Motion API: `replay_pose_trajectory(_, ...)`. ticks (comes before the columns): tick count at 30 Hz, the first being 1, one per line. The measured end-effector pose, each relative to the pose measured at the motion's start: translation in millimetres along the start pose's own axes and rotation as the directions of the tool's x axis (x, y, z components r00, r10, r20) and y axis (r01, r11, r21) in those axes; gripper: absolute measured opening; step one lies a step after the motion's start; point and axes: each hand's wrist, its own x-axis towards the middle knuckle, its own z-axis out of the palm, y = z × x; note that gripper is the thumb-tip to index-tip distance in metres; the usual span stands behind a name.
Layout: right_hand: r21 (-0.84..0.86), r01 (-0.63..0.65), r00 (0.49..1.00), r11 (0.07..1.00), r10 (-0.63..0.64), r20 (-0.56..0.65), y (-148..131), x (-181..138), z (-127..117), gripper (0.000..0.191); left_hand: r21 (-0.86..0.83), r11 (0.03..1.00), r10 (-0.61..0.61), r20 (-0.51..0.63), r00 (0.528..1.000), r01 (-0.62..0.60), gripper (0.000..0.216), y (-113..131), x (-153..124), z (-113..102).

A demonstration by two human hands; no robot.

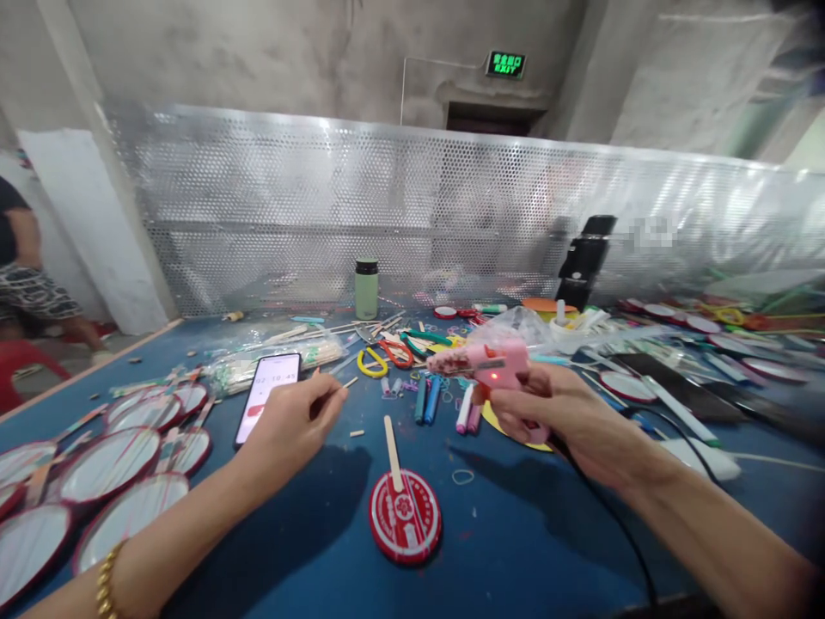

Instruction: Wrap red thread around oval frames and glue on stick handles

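Note:
My right hand [541, 400] is wrapped round the handle of a pink hot glue gun [496, 363], its nozzle pointing left and a small red light glowing. My left hand [302, 408] is closed in a pinch on a short thin wooden stick [350, 383], whose end shows past the fingertips. Below and between both hands, a round red lid [407, 529] with white print lies on the blue table. A flat wooden craft stick [391, 443] rests with its lower end on the lid and points away from me. Beside my left hand lies a lit phone [264, 391].
Several white discs with red rims [109, 464] and sticks crowd the left. Markers [427, 400], scissors [372, 363] and loose sticks lie ahead. A green bottle [366, 288] stands before a perforated metal screen [309, 198]. A black cord [606, 516] trails from the glue gun. A person [26, 266] is far left.

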Motion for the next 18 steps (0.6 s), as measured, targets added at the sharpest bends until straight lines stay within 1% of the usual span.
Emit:
replay_pose_trajectory(2, -0.012, -0.012, 0.999, 1.000, 0.012, 0.031, -0.7, 10.7, 7.4, 0.030, -0.002, 1.000, -0.014, 0.018, 1.000, 0.014, 0.031, -0.2, 0.3, -0.2)
replay_pose_trajectory(5, -0.026, -0.021, 0.990, 0.999, 0.025, 0.140, 1.3, 25.3, 15.1, 0.025, 0.024, 0.999, -0.036, 0.046, 0.998, 0.035, 0.031, -1.1, 1.0, 0.1)
replay_pose_trajectory(8, -0.076, -0.058, 0.973, 0.995, 0.073, 0.218, 8.3, 35.3, 18.7, 0.027, 0.071, 0.996, -0.064, 0.125, 0.990, 0.056, 0.029, -2.5, 1.4, 3.7)
replay_pose_trajectory(11, -0.104, -0.080, 0.965, 0.991, 0.103, 0.240, 16.2, 39.0, 18.7, 0.033, 0.113, 0.993, -0.065, 0.218, 0.974, 0.040, 0.023, -3.4, 1.0, 10.0)
replay_pose_trajectory(13, -0.097, -0.092, 0.962, 0.991, 0.114, 0.247, 19.2, 38.4, 17.5, 0.036, 0.127, 0.992, -0.046, 0.256, 0.966, 0.014, 0.021, -4.1, -0.2, 14.2)
replay_pose_trajectory(18, -0.113, -0.114, 0.961, 0.987, 0.139, 0.240, 18.6, 33.2, 15.8, 0.037, 0.142, 0.990, -0.048, 0.285, 0.957, 0.007, 0.016, -6.7, -4.8, 19.6)
